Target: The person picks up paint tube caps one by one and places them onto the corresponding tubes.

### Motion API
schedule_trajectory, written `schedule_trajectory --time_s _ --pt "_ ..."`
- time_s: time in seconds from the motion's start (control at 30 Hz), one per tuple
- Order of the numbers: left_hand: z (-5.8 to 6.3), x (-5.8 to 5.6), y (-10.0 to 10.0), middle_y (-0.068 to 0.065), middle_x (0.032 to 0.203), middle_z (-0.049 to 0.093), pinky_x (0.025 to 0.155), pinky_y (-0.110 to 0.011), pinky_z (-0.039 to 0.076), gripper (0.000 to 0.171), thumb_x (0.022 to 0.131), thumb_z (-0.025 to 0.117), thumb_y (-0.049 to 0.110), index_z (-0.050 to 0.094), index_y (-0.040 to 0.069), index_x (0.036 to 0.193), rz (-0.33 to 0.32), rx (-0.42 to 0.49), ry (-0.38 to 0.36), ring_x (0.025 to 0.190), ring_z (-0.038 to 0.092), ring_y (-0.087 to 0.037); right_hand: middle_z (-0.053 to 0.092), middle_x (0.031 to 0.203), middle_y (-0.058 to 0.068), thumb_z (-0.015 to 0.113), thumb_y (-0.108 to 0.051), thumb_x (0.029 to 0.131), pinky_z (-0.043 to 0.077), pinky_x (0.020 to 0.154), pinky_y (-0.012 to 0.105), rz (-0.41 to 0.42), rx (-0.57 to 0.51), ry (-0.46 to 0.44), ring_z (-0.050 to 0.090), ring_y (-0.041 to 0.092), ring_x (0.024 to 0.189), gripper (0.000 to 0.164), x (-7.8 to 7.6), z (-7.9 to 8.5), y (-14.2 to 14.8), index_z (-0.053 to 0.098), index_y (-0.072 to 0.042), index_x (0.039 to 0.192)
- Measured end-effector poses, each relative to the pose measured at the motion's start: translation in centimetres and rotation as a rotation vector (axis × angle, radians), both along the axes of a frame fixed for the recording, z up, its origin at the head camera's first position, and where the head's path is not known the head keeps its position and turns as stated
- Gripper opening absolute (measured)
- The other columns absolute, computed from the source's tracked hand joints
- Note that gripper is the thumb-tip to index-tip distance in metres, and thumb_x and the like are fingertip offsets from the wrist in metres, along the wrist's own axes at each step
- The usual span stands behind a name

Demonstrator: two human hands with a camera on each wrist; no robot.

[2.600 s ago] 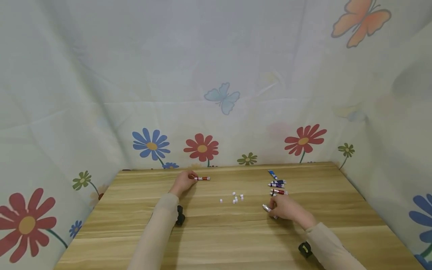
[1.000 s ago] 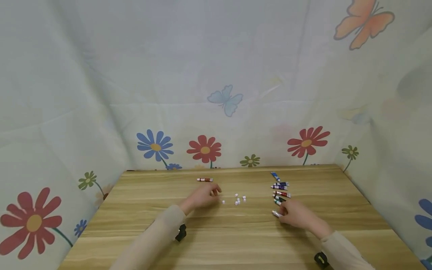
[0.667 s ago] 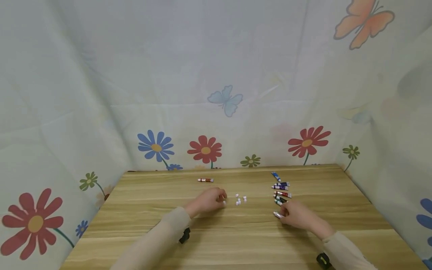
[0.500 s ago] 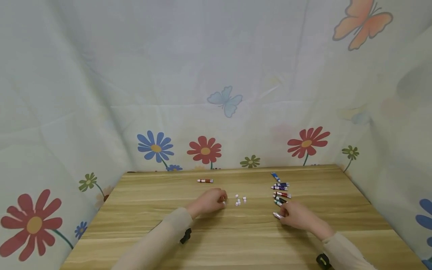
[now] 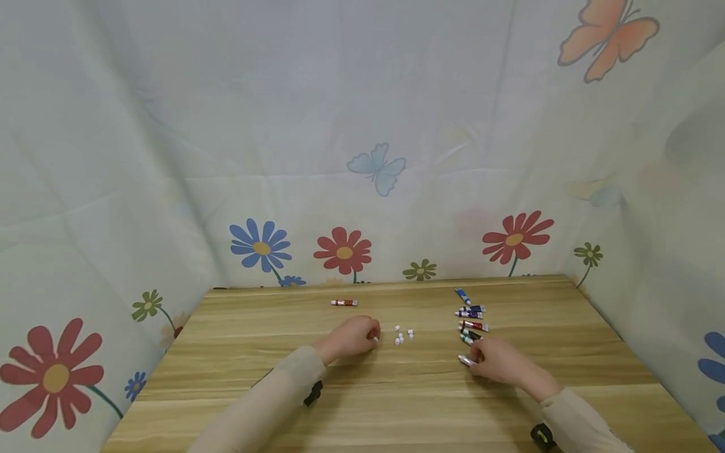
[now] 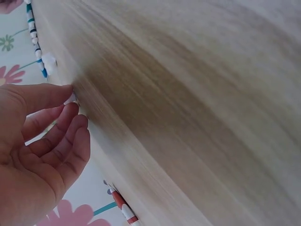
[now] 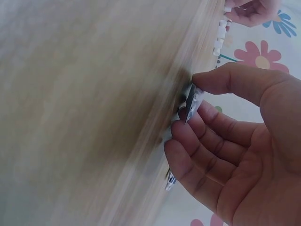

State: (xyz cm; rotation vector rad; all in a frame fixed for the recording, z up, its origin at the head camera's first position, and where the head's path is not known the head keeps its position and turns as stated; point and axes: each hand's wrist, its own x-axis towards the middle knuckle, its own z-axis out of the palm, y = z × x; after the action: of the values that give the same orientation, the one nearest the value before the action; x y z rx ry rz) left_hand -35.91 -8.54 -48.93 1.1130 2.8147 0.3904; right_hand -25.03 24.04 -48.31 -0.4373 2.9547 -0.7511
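Observation:
In the head view my left hand [image 5: 352, 336] is low over the table, thumb and fingertips pinching a small white piece [image 5: 376, 339]. The left wrist view shows that white piece [image 6: 70, 99] partly hidden between thumb and index finger. To its right several similar white pieces [image 5: 400, 338] lie loosely grouped. My right hand [image 5: 501, 362] pinches a small paint tube [image 5: 466, 360], its pale end pointing left. The right wrist view shows the tube [image 7: 194, 104] between thumb and fingers, close to the table. A green-banded tube [image 5: 467, 338] lies just behind this hand.
Behind the right hand lie a red tube [image 5: 476, 326], a purple tube [image 5: 469, 314] and a blue tube [image 5: 462, 296]. An orange-red tube [image 5: 344, 303] is alone near the back edge. A flower-printed cloth [image 5: 374, 220] hangs behind the wooden table [image 5: 396, 402].
My left hand has left the orange-red tube and come right and nearer to pinch a white piece. The right hand shifted slightly right with its tube, then stayed nearly still.

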Motion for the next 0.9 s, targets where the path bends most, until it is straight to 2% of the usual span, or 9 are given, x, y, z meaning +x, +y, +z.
schedule_trajectory --time_s 0.37,0.53,0.7,0.9 --pt "0.1 -0.2 0.0 0.008 0.077 0.059 0.070 -0.026 0.046 0.004 0.091 0.075 0.014 0.070 0.012 0.090 0.004 -0.027 0.007 0.071 0.051 -0.009 0.054 0.066 -0.006 0.078 -0.010 0.082 0.041 0.051 0.026 0.010 -0.015 0.000 0.050 0.010 0.057 0.016 0.0 0.0 0.1 0.062 -0.011 0.079" --pt "0.4 -0.2 -0.3 0.008 0.081 0.061 0.070 -0.026 0.048 0.004 0.090 0.073 0.012 0.070 0.012 0.094 0.029 0.032 -0.035 0.073 0.053 -0.009 0.055 0.069 -0.004 0.077 -0.010 0.084 0.043 0.051 0.026 -0.011 -0.037 -0.020 0.051 0.011 0.058 0.013 -0.2 0.2 0.2 0.064 -0.009 0.084" --pt "1.3 -0.4 -0.7 0.007 0.084 0.061 0.069 -0.026 0.049 0.007 0.092 0.069 0.011 0.070 0.012 0.098 0.067 0.109 -0.081 0.075 0.055 -0.010 0.055 0.071 -0.003 0.075 -0.009 0.085 0.042 0.052 0.027 -0.021 -0.059 -0.014 0.050 0.012 0.060 0.011 -0.8 0.8 0.3 0.065 -0.008 0.086" --pt "2.0 -0.4 -0.8 0.006 0.082 0.063 0.066 -0.026 0.048 0.006 0.090 0.070 0.008 0.070 0.010 0.095 0.029 0.196 -0.058 0.072 0.055 -0.008 0.055 0.072 -0.003 0.076 -0.010 0.086 0.041 0.053 0.027 0.002 -0.044 0.030 0.049 0.012 0.062 0.011 -1.3 1.8 0.2 0.065 -0.009 0.085"
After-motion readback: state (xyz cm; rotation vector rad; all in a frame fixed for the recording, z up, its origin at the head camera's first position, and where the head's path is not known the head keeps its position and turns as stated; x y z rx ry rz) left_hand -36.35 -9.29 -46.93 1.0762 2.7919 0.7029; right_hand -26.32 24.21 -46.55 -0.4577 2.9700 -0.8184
